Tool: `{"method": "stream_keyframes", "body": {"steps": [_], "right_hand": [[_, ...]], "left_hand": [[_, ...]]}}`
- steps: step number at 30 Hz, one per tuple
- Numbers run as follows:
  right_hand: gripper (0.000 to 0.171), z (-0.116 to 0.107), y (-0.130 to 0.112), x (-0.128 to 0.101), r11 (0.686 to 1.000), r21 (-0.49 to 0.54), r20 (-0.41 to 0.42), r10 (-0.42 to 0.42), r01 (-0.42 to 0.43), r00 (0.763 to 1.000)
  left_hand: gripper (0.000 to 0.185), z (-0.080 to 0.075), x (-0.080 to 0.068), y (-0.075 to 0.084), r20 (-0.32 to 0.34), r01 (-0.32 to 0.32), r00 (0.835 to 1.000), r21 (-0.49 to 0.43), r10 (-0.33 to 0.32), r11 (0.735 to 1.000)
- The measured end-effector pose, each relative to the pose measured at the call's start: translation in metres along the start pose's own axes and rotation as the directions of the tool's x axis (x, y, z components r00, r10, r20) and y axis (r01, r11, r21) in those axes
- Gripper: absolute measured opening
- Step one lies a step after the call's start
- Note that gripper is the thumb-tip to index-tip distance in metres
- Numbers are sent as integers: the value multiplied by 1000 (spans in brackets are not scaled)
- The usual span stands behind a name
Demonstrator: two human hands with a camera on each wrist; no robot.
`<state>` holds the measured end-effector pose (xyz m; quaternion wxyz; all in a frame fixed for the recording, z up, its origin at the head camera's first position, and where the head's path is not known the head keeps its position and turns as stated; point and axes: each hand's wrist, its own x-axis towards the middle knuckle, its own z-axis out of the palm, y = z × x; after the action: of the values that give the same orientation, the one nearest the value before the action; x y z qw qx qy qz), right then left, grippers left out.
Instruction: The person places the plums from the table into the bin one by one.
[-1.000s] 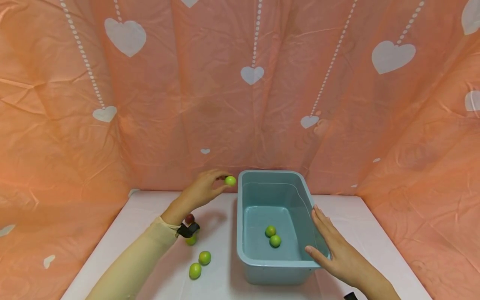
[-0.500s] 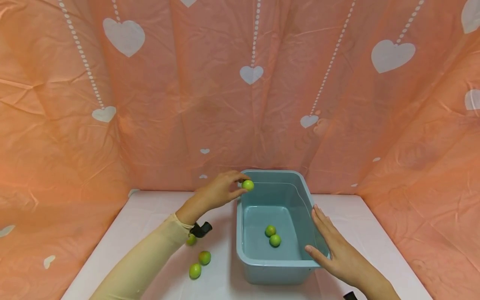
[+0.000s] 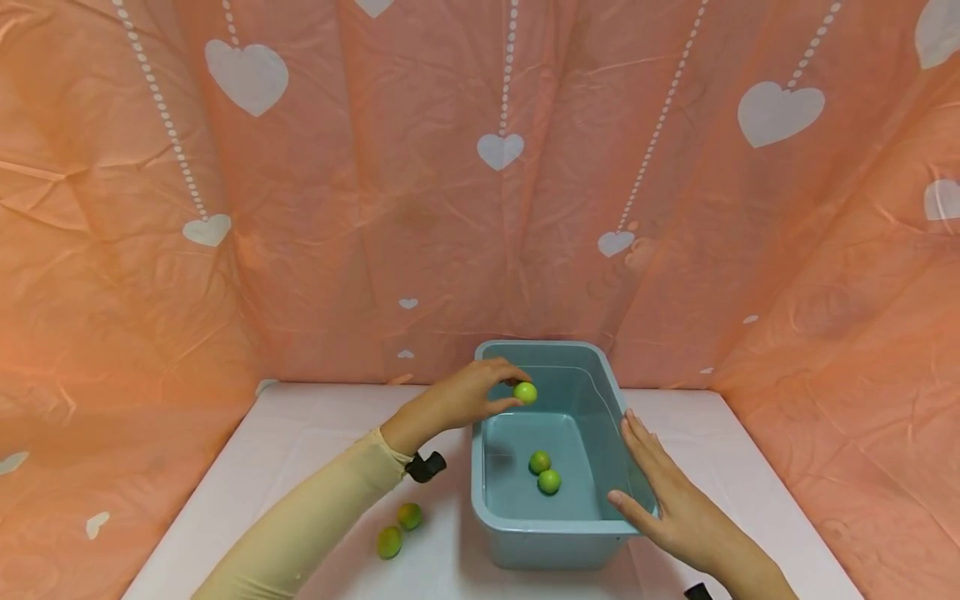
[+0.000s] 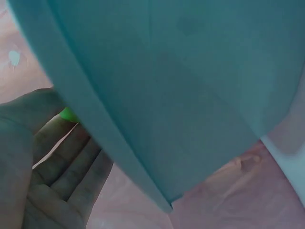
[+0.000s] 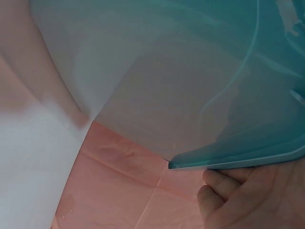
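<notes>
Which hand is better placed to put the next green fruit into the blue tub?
Left. The left hand already pinches a green fruit over the blue tub. The right hand lies flat against the tub's right wall, steadying it.

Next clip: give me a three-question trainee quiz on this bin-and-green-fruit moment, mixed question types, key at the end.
1. True or false: the left hand pinches a green fruit above the inside of the blue bin.
2. How many green fruits lie on the bin's floor? A) none B) two C) four
3. Fill in: the right hand, fingers straight, rests against the bin's ____ side, as the head camera sees it.

Key
1. True; the held fruit is past the left rim, over the bin.
2. B; two fruits in the bin, close together. Two more fruits on the table lie left of the bin.
3. Right; the palm touches the right rim near the front corner.
</notes>
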<state>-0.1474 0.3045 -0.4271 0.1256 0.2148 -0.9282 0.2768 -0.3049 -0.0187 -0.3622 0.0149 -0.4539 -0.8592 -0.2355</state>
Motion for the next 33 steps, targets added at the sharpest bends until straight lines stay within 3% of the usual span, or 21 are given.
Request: {"method": "stream_keyframes", "body": {"steps": [8,18,28,33], "right_hand": [[91,0,0,0,1000,-11,-1,6,-6,1000],[92,0,0,0,1000,-10,-14,-26,26,1000],[91,0,0,1,1000,4,0,-8,8,1000],[91,0,2,1,1000,8,4,8,-8,1000]], "left_hand": [[34,13,16,4,99,-56,993,-26,58,998],[35,28,32,8,201,-70,977,-6,70,998],[35,40,42,1,299,-112,948,-8,109,994],[34,43,51,1,346,-122,933,41,100,992]]}}
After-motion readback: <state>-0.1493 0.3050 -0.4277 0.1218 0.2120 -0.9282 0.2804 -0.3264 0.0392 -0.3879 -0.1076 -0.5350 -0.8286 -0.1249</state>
